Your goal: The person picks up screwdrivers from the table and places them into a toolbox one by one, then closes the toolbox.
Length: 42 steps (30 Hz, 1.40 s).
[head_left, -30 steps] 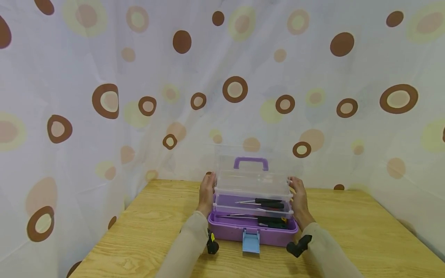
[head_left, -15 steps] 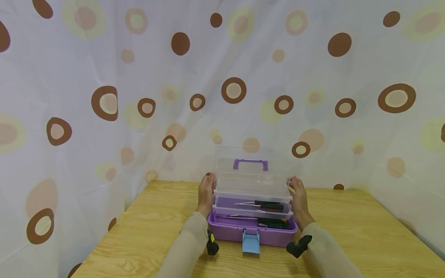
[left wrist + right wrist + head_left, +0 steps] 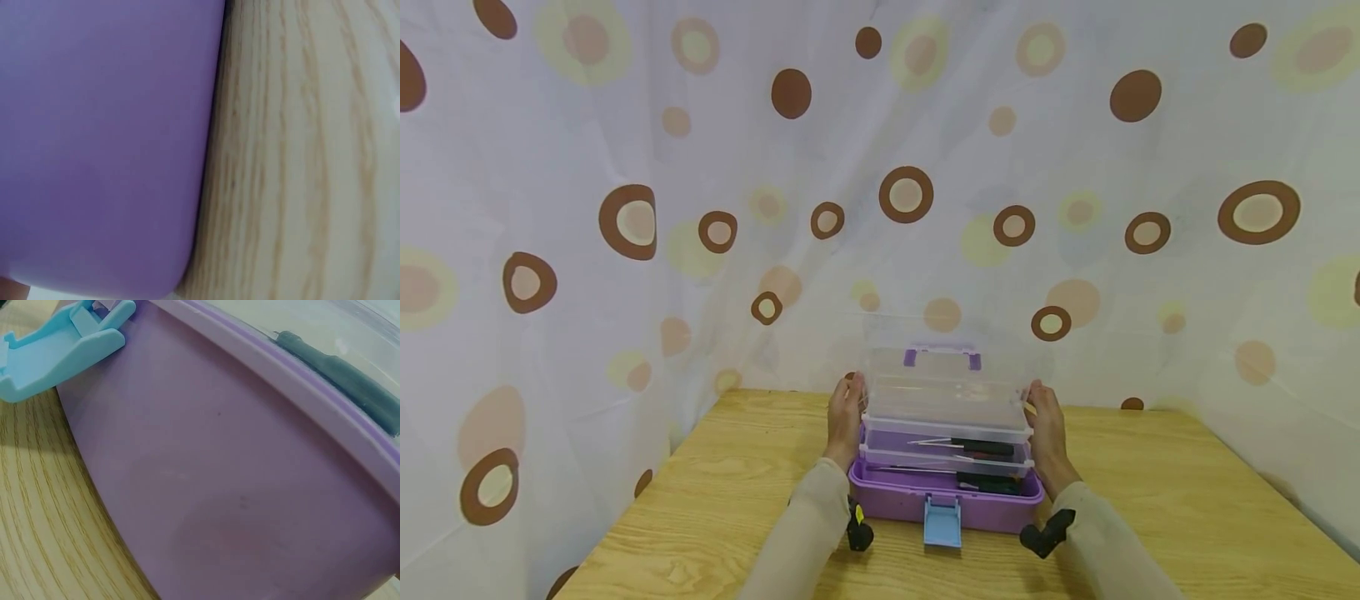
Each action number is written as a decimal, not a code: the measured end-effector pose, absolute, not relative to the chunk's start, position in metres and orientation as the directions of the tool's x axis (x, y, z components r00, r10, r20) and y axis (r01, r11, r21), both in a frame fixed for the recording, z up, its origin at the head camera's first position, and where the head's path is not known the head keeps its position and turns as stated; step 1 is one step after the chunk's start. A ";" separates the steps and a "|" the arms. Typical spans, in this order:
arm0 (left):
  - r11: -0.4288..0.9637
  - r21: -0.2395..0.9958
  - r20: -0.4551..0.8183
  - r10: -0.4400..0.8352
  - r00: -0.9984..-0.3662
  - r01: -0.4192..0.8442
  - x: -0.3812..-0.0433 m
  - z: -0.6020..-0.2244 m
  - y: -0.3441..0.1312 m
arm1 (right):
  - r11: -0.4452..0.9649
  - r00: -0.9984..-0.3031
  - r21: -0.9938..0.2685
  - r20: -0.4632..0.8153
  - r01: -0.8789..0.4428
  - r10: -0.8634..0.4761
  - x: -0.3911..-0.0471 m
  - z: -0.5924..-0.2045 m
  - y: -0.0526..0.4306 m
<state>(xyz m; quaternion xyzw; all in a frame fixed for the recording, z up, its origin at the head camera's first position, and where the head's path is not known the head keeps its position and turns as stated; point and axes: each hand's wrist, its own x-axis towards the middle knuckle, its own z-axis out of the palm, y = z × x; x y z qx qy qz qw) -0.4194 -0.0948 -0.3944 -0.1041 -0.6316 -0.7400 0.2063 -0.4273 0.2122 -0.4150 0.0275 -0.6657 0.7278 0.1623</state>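
Note:
A purple toolbox (image 3: pixel 887 505) sits opened on the table, its two clear trays stepped up behind the base. My left hand (image 3: pixel 844 421) grips the left end of the upper tray (image 3: pixel 951 402), and my right hand (image 3: pixel 1047 427) grips its right end. Screwdrivers with dark handles (image 3: pixel 985 447) lie in the lower tray (image 3: pixel 887 457) and in the base. A purple handle (image 3: pixel 943 352) shows on the clear lid behind. At the front hangs a blue latch (image 3: pixel 942 525). The wrist views show mostly the base wall (image 3: pixel 106 137); a dark screwdriver handle (image 3: pixel 344 378) appears in the right one.
A wooden table (image 3: pixel 1150 500) extends on both sides of the toolbox. Behind it hangs a white curtain (image 3: pixel 850 125) with brown and yellow circles. Black wrist-camera mounts (image 3: pixel 859 529) stick out under both forearms, close to the toolbox front.
The upper tray has sunk slightly toward the base between my hands. The purple handle on the lid has dropped a little and looks flatter.

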 end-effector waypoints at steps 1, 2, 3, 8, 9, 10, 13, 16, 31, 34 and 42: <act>-0.118 0.892 0.414 -0.174 -0.894 0.436 -0.419 -0.394 -0.095 | -0.058 -0.947 -0.962 0.252 -0.268 0.201 -0.427 -0.415 0.213; -0.125 0.891 0.413 -0.174 -0.894 0.436 -0.419 -0.394 -0.094 | -0.059 -0.947 -0.962 0.249 -0.265 0.202 -0.426 -0.415 0.213; -0.133 0.891 0.409 -0.173 -0.896 0.433 -0.419 -0.394 -0.094 | -0.057 -0.948 -0.963 0.246 -0.262 0.205 -0.426 -0.415 0.214; -0.186 0.888 0.392 -0.176 -0.903 0.421 -0.417 -0.395 -0.094 | -0.076 -0.941 -0.958 0.255 -0.277 0.223 -0.425 -0.415 0.213; -0.190 0.888 0.390 -0.176 -0.904 0.420 -0.417 -0.395 -0.094 | -0.077 -0.939 -0.957 0.257 -0.281 0.228 -0.425 -0.414 0.213; -0.191 0.886 0.392 -0.177 -0.903 0.422 -0.417 -0.394 -0.094 | -0.078 -0.937 -0.955 0.260 -0.285 0.233 -0.425 -0.414 0.212; -0.182 0.885 0.398 -0.177 -0.900 0.428 -0.416 -0.394 -0.094 | -0.076 -0.936 -0.955 0.261 -0.285 0.237 -0.425 -0.413 0.211; -0.154 0.893 0.394 -0.185 -0.900 0.423 -0.414 -0.393 -0.094 | -0.058 -0.941 -0.961 0.250 -0.270 0.226 -0.423 -0.412 0.212; -0.140 0.925 0.315 -0.238 -0.919 0.354 -0.445 -0.419 -0.093 | -0.078 -0.950 -0.964 0.233 -0.253 0.207 -0.422 -0.416 0.217; -0.129 0.936 0.295 -0.223 -0.929 0.328 -0.443 -0.420 -0.096 | -0.062 -0.951 -0.966 0.236 -0.252 0.198 -0.420 -0.417 0.218; -0.079 0.946 0.298 -0.160 -0.941 0.313 -0.439 -0.417 -0.104 | -0.064 -0.955 -0.961 0.255 -0.267 0.153 -0.415 -0.415 0.221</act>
